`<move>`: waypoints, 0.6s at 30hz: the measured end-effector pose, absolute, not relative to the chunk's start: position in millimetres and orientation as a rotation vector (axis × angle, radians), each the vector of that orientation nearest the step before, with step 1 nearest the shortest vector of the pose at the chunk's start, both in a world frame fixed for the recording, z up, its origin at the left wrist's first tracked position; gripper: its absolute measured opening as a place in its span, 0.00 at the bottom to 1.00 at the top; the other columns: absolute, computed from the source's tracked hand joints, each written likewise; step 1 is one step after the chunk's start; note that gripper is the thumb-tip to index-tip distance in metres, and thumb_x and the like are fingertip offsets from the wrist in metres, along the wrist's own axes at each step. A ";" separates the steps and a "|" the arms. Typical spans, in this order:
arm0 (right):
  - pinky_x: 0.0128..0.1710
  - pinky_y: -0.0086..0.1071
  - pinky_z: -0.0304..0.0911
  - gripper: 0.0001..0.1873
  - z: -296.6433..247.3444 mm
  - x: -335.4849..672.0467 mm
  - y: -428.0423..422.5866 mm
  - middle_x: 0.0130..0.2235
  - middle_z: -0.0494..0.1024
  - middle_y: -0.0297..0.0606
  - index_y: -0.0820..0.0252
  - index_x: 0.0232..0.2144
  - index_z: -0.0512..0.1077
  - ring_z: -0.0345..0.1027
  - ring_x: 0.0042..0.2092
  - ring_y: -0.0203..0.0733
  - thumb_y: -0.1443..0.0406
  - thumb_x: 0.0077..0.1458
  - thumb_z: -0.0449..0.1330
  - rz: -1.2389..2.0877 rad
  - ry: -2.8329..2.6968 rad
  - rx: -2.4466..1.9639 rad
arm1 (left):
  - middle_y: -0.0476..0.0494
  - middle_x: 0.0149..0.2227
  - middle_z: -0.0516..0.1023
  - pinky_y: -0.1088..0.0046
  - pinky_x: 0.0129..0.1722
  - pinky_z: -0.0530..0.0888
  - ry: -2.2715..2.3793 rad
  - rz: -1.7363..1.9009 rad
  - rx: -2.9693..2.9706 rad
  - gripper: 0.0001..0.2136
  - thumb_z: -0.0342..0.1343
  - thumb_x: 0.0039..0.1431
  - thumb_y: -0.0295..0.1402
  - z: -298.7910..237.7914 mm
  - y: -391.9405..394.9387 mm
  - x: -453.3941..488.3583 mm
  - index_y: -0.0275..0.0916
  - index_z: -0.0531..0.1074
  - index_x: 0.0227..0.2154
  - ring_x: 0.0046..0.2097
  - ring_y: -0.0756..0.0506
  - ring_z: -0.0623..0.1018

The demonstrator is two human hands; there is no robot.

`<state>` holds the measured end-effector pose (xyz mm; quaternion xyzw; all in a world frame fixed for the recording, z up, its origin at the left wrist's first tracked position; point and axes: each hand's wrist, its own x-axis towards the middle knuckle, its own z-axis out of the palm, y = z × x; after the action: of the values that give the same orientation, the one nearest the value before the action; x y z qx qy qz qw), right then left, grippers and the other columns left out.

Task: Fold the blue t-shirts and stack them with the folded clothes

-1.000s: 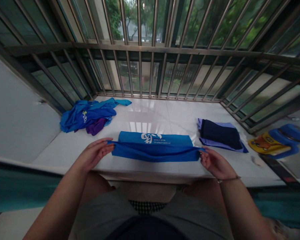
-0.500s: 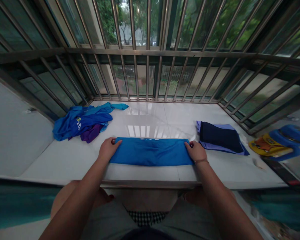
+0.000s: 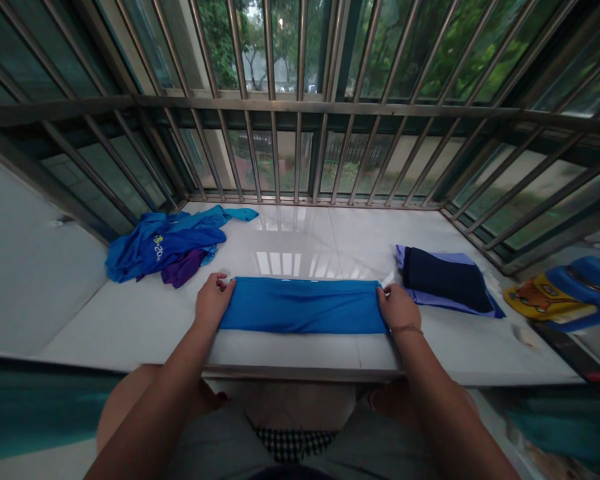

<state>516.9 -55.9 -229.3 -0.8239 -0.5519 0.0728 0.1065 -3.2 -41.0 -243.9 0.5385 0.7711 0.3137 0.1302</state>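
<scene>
A blue garment (image 3: 305, 307), folded into a long flat strip, lies across the white ledge in front of me. Its far left corner is pinched between the thumb and fingers of my left hand (image 3: 214, 298). At the far right corner my right hand (image 3: 399, 305), with a thin band on its wrist, grips the cloth the same way. Just beyond my right hand rests a stack of folded clothes (image 3: 445, 280), dark navy on top of lavender. A loose heap of blue and purple clothes (image 3: 167, 243) sits at the back left.
Metal window bars (image 3: 300, 153) enclose the far side and both ends of the ledge (image 3: 300, 233). On the right stands a blue and yellow container (image 3: 563, 293), beside a dark flat object (image 3: 570, 353). The ledge's front edge runs above my knees.
The wrinkles in the middle of the blue strip have flattened, and the cloth looks straighter. Both hands have shifted slightly at its ends. The view has moved a little.
</scene>
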 end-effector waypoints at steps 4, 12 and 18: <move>0.51 0.41 0.68 0.31 -227.6 503.1 -71.2 0.52 0.81 0.63 0.72 0.53 0.76 0.79 0.54 0.59 0.47 0.75 0.52 0.153 -1.623 -2.546 | 0.42 0.41 0.82 0.61 0.47 0.76 2.062 1.097 1.821 0.17 0.56 0.66 0.51 -242.7 -43.5 6.0 0.44 0.77 0.44 0.41 0.39 0.80; 0.51 0.39 0.69 0.27 -214.3 497.5 -76.3 0.50 0.84 0.61 0.72 0.48 0.80 0.81 0.52 0.57 0.53 0.77 0.51 0.334 -1.793 -2.586 | 0.41 0.45 0.87 0.56 0.60 0.75 1.723 1.176 1.889 0.16 0.56 0.67 0.51 -251.6 -44.9 5.1 0.45 0.82 0.37 0.51 0.37 0.82; 0.50 0.41 0.70 0.24 -159.2 525.7 -63.0 0.50 0.84 0.64 0.71 0.51 0.79 0.81 0.53 0.61 0.55 0.76 0.53 0.306 -1.727 -2.586 | 0.41 0.40 0.87 0.64 0.44 0.78 1.615 1.302 1.453 0.19 0.58 0.65 0.53 -247.7 -60.7 9.1 0.42 0.82 0.37 0.42 0.41 0.82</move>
<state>525.7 -63.0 -159.2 -0.8277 -0.5526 0.0979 0.0083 9.1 -60.7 -247.7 0.5474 0.6084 0.4904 0.2995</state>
